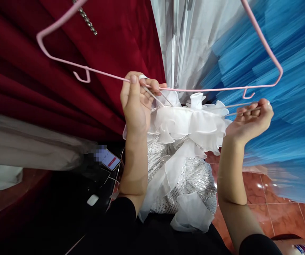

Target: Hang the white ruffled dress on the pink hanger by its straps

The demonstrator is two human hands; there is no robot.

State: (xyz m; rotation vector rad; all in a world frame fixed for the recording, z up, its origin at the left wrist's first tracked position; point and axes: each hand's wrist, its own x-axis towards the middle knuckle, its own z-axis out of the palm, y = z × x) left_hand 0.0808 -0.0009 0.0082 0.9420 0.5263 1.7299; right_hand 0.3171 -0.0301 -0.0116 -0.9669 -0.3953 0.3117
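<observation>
Dress (pixel 180 122) is held up below the hanger (pixel 208 90), both hooks (pixel 88 75) bare.
Bar and straps (pixel 154 96) are gripped by the left hand (pixel 136 97); straps are pulled taut by the right hand (pixel 253 118) near its hook, hooking apparently left undone. No writing can be read on the phone (pixel 109 159).

I am holding a dress (pixel 176 170) whose ruffles (pixel 179 124) are looking sheer, its body glittering with sequins (pixel 200 177). The hanger (pixel 205 90) is looking smooth and plastic-coated. Red cloth (pixel 120 42) is hanging smooth, blue netting (pixel 274 88) gauzy; floor tiles (pixel 281 221) are shining glossily. By the black surface's (pixel 102 200) right edge, a phone (pixel 111 160) is showing smooth glass.
</observation>
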